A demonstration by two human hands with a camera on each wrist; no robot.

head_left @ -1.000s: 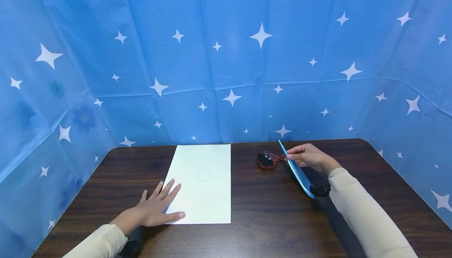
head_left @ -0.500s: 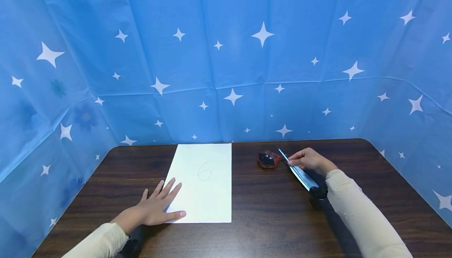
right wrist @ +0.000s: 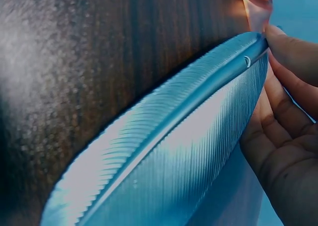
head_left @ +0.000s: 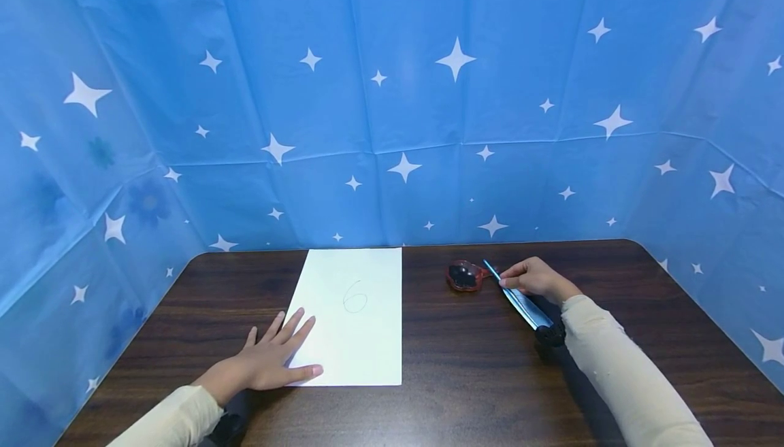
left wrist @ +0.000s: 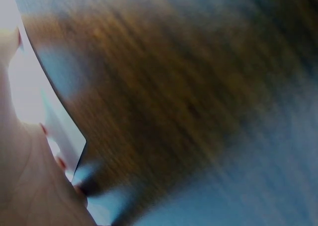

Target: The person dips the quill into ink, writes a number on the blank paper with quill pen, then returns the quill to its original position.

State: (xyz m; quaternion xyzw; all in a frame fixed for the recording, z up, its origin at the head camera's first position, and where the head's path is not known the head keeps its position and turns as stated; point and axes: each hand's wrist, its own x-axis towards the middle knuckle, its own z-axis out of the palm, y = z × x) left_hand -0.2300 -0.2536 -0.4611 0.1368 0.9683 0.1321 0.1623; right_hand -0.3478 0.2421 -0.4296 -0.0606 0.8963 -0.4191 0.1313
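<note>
A white paper sheet (head_left: 367, 338) with a pencilled "6" lies on the dark wooden table (head_left: 465, 365). My left hand (head_left: 269, 360) rests flat on the sheet's near left corner, fingers spread; the left wrist view is blurred, showing only the paper's edge (left wrist: 49, 107) and my left hand (left wrist: 30, 186). My right hand (head_left: 534, 277) pinches a blue feather quill (head_left: 520, 304) near its tip, which points at a small red inkwell (head_left: 463, 275) just left of it. In the right wrist view the feather (right wrist: 174, 151) fills the frame beside my fingers (right wrist: 283, 131).
Blue star-patterned sheeting (head_left: 392, 93) walls in the table at the back and both sides. A black wrist mount (head_left: 550, 333) sits under the feather's broad end. The table's rounded far corners lie close to the sheeting.
My right hand has lowered the feather from a steep tilt to lie flatter, near the table, its tip staying by the inkwell. The left hand and paper have not moved.
</note>
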